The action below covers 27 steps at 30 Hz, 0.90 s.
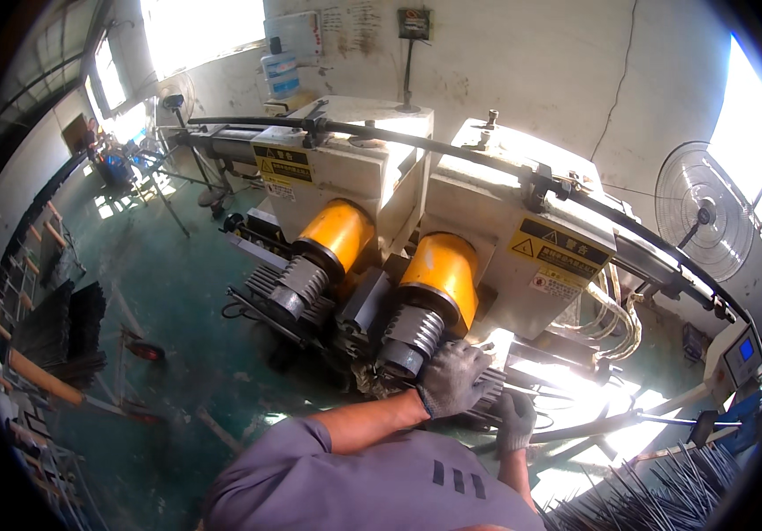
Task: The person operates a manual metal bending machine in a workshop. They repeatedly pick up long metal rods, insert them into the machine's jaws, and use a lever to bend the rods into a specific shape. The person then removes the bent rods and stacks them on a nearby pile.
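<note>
My left hand [454, 379], in a grey work glove, is beside the right ribbed roller [413, 334] of a machine. Its back faces up and its fingers curl down, hiding whatever they hold. A ribbed metal part [490, 389] shows just past it. Lower and to the right, my right hand [516, 420], also gloved, has its fingers bent round something I cannot make out. Above the right roller sits a yellow cylindrical housing [438, 273]. A second yellow housing [336, 232] and ribbed roller [299, 285] stand to the left.
A long dark bar [434, 144] crosses the machine's top. To the right are a standing fan [704, 211], pale hoses [615, 323] and a control panel [739, 358]. Thin metal rods [664, 487] bristle at lower right. Racks with dark stock [67, 332] line the left.
</note>
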Motion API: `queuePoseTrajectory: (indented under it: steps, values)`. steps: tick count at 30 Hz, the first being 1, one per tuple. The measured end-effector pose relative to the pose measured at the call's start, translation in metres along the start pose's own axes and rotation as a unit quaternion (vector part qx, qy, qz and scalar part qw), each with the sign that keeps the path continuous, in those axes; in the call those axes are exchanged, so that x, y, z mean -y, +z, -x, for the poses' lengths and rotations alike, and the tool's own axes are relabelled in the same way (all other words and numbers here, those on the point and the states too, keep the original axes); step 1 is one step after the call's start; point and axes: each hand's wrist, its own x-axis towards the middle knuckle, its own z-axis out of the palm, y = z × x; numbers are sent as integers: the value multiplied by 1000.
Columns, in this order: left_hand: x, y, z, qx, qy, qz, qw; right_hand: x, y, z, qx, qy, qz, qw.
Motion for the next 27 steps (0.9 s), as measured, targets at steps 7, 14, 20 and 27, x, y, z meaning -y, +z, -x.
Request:
queuePoseTrajectory:
  steps: [7,14,20,27]
  values:
    - [0,-5,5,42,-25,2,999,3,3,1,10,-8,-5,1000]
    - [-4,-10,-4,4,-3,54,999,21,10,6,-56,31,-46,997]
    - [-17,-8,6,-66,48,74,994,29,5,7,-50,45,10,998]
    - [-99,0,48,62,45,223,972,21,-13,41,-117,-74,39,990]
